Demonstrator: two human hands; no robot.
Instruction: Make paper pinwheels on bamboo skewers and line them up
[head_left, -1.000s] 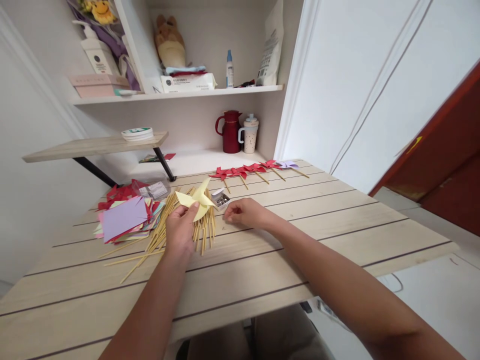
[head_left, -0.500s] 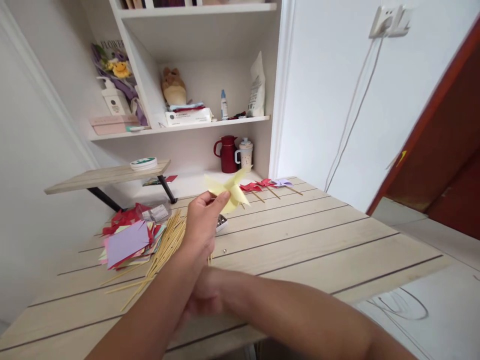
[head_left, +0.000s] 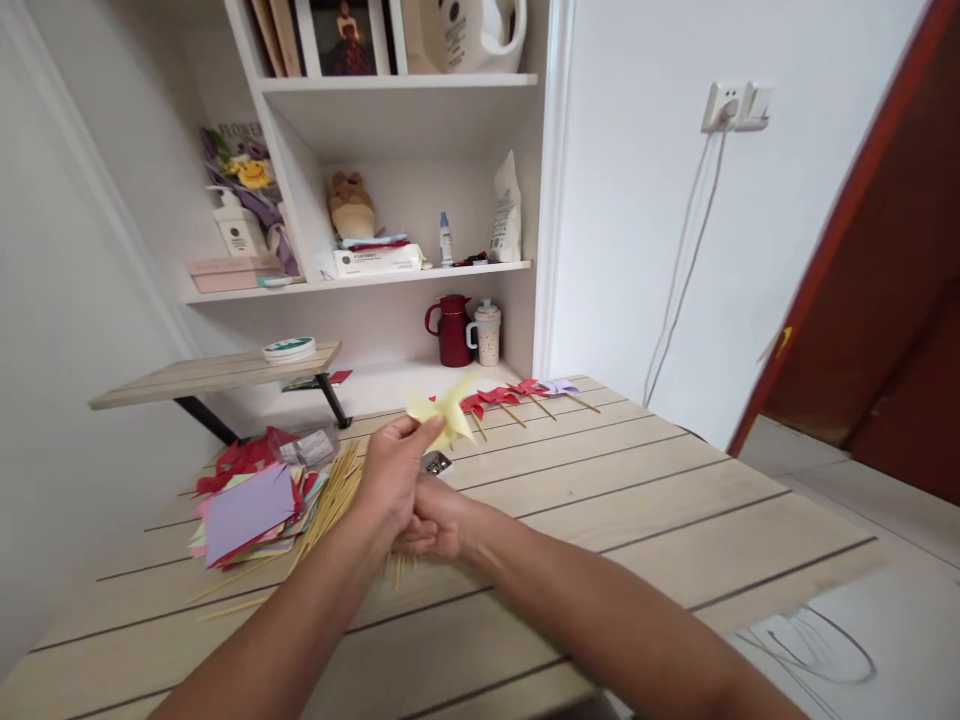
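- Left hand (head_left: 391, 472) is up above the tabletop (head_left: 637, 480), thumb and fingers pinched on the yellow pinwheel (head_left: 444, 412).
- Right hand (head_left: 439, 525) sits just under the left, touching it, fingers curled; what it grips, I cannot tell.
- Sticks (head_left: 330, 500) lie below the hands, toward the left edge.
- Paper squares (head_left: 247, 500) are heaped further left, beside the sticks.
- Red pinwheels (head_left: 499, 398) are lined up along the far edge, a purple one (head_left: 559, 387) last in the row.
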